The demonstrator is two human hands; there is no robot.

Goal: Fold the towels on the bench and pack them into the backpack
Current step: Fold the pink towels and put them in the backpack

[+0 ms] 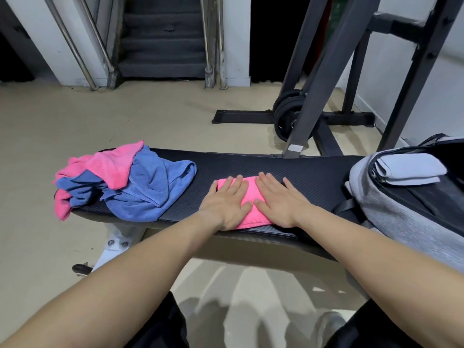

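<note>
Pressing both hands flat, we hold the folded pink towel on the table, spread fingers lying across it.

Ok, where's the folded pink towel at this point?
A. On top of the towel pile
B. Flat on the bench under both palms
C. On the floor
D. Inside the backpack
B: the folded pink towel lies on the bench, with the left hand and right hand pressing flat on it.
</note>
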